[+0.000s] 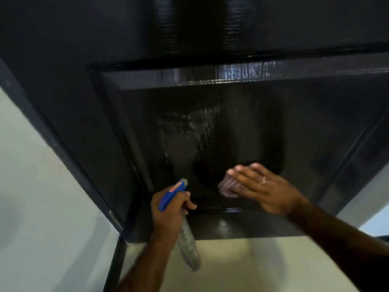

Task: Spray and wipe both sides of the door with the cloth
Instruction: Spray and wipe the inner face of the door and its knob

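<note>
Wall (42,165): pale, off to the left of my left hand.
Frame (69,159): dark strip between the wall and the door.
Left hand (168,216): curled round the neck of the bottle, one finger forward near the trigger.
Bottle (187,245): blue head points up at the door, clear body hangs below my fist. It looks light and a bit slick; I judge the neck just under the head the surest place to hold.
Door (315,133): dark and glossy, right in front of both hands. Wet streaks run down the sunken panel above and between my hands. Rigid, so it should take firm pressure.
Cloth (228,186): striped, bunched under my right fingers, flat against the lower panel. Soft and limp, so I judge it will slide and crumple unless my palm spreads over it.
Right hand (267,186): fingers straight, pressing the cloth onto the door; a ring shows on one finger.
Floor (242,264): pale, below my forearms.
Progress: this side sprayed, wiping under way, I judge.
</note>
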Available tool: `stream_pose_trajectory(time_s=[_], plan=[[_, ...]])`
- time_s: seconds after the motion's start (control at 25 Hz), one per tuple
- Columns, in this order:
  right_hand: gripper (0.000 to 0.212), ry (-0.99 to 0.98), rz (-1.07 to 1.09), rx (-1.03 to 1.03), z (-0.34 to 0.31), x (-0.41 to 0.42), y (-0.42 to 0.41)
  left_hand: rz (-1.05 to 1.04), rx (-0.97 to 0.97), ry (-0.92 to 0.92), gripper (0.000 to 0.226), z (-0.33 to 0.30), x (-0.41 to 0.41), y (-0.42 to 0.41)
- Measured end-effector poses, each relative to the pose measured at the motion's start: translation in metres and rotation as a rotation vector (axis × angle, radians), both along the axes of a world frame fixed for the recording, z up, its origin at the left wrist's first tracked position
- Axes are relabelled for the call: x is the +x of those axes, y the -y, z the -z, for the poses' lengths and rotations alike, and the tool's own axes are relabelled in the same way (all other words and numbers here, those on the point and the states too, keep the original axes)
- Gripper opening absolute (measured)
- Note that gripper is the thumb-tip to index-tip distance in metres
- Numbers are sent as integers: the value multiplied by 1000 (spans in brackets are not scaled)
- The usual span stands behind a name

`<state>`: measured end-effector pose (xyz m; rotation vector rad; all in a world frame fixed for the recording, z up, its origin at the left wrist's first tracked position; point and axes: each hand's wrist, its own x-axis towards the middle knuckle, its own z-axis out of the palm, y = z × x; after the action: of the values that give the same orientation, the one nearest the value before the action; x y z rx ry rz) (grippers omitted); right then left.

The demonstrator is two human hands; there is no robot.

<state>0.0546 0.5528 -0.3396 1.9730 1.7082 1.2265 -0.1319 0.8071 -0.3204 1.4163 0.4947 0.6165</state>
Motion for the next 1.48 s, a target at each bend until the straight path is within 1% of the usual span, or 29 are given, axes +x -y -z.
stream_pose_trajectory(time_s=[0.04,0.12,0.16,0.2,0.24,0.28,0.32,0.4,0.44,0.48,0.52,0.56,0.6,0.68,0.76,0.8,0.84,0.92,0.96,1.04,1.08,1.12,1.16,1.24,1.28,1.36,1.4,1.44,1.48], plan=[[93,-34,37,114,-17,6,10,-3,22,-17,20,4,-1,-4],[79,-100,104,444,-64,9,2,-5,50,-24,20,2,-2,-12],[72,-114,103,593,-84,5,-22,-16,53,0,21,-5,-2,-17],[67,-132,78,688,-98,-3,-53,-25,47,46,22,-13,-2,-21],[64,-159,27,723,-107,-14,-88,-31,46,96,21,-24,-3,-25],[63,-190,-40,690,-110,-26,-122,-41,50,141,19,-32,-4,-30],[64,-211,-88,596,-101,-37,-150,-55,56,171,18,-38,-6,-35],[70,-195,-124,269,-56,-52,-174,-75,67,183,19,-40,-13,-44],[72,-148,-126,97,-31,-53,-168,-87,70,177,21,-38,-20,-48],[73,-95,-119,-26,-13,-50,-149,-94,73,158,24,-34,-27,-50],[74,-60,-116,-82,-8,-44,-126,-93,71,128,25,-31,-33,-53],[73,-55,-108,-64,-14,-38,-106,-91,59,98,25,-28,-39,-57],[71,-68,-88,21,-28,-32,-90,-92,47,76,23,-25,-42,-60],[63,-115,-8,329,-72,-28,-84,-110,46,67,22,-20,-41,-69],[59,-159,43,619,-109,-38,-123,-91,55,94,18,-23,-35,-72],[58,-184,26,683,-120,-46,-152,-75,53,117,15,-28,-33,-72],[56,-209,-19,673,-127,-55,-180,-76,56,140,15,-33,-31,-71],[57,-205,-114,498,-117,-67,-216,-112,55,173,18,-38,-28,-75],[62,-181,-138,350,-98,-69,-221,-125,47,176,17,-39,-28,-80],[73,-100,-123,4,-47,-66,-198,-143,45,153,25,-34,-31,-85],[80,-54,-93,-111,-30,-61,-175,-143,42,126,28,-28,-34,-86],[87,-32,-57,-152,-24,-55,-150,-135,38,95,27,-21,-36,-86],[91,-51,-26,-111,-28,-49,-127,-120,33,68,23,-14,-37,-85],[81,-75,21,144,-63,-42,-109,-98,8,37,17,3,-37,-83],[72,-105,42,312,-86,-42,-114,-90,-15,20,16,11,-37,-83],[57,-174,32,603,-123,-52,-154,-81,-78,10,14,20,-34,-81],[54,-204,8,684,-129,-59,-181,-91,-119,9,12,23,-33,-80],[53,-219,-45,677,-128,-67,-206,-123,-148,3,10,25,-33,-79],[56,-233,-95,590,-114,-74,-226,-171,-161,-13,10,30,-32,-81]])
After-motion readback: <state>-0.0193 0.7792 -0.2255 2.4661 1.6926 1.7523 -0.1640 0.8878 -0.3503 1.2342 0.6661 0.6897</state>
